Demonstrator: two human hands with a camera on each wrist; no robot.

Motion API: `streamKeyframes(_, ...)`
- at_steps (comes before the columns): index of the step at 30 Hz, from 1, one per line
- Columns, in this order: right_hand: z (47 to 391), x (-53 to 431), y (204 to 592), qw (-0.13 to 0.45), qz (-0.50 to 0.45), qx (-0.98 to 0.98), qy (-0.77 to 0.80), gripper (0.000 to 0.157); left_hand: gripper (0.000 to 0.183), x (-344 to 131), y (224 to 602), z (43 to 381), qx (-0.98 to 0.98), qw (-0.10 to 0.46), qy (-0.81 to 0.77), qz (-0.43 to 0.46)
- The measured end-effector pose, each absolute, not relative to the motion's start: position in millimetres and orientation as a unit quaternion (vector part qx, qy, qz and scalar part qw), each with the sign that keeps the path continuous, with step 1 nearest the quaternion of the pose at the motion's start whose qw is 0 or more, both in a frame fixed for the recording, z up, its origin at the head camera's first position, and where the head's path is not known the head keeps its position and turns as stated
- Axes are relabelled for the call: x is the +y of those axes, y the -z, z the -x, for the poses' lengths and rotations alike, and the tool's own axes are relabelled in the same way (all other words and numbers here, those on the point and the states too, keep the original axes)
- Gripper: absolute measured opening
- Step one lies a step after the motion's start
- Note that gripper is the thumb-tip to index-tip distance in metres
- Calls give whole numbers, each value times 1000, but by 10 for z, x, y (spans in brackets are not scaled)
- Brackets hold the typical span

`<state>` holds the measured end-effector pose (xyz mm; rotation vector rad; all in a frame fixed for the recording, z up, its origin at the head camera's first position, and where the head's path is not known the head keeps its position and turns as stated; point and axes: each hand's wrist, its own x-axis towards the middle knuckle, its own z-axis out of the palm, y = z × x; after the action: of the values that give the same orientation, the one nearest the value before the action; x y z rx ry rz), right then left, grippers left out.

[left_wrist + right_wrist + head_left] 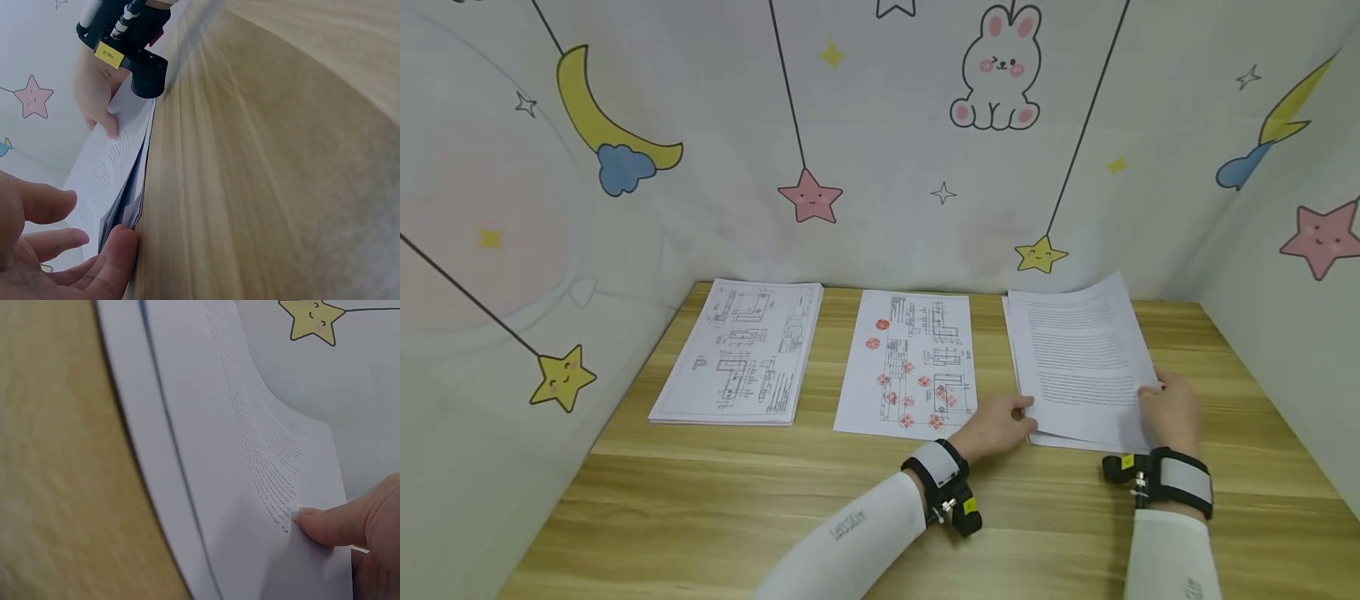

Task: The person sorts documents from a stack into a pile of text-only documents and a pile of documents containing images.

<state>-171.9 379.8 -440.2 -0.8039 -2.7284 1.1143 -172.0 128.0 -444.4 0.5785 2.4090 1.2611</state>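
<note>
A stack of printed text sheets lies at the right of the table, its upper pages lifted and bowed along the right side. My right hand pinches those pages at their right edge; in the right wrist view the thumb presses on the printed face while fingers stay beneath. At the lower left corner of the stack is my left hand. Its fingertips touch the sheet edges in the left wrist view, with the thumb held apart. Gaps show between the pages along the near edge.
In the middle lies a technical drawing sheet with several red stamp marks, close to the left forearm. A stack of technical drawings sits at the left. Cloth walls with cartoon prints border the wooden table at the back and sides.
</note>
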Motion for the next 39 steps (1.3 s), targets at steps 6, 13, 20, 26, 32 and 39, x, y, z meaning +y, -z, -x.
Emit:
streamKeyframes(6,1709,3785,4426,61,279,-890,-356,50,42,1293,4432,1660,856,163,-439,-219)
streamKeyframes(13,1692,3766,4421,83,275,-895,-342,47,40,1316,4429,1621,861,162,-436,-206)
streamKeyframes(20,1709,3765,4426,75,286,-895,-334,51,39,1325,4416,1629,860,171,-434,-206)
streamKeyframes(26,1714,3746,4409,56,285,-904,-312,50,38,1322,4411,1624,859,169,-435,-210)
streamKeyframes(32,1724,3721,4373,28,278,-917,-284,52,39,1296,4410,1617,849,181,-457,-194)
streamKeyframes(39,1727,3673,4358,17,267,-925,-270,53,38,1216,4391,1609,835,189,-484,-180)
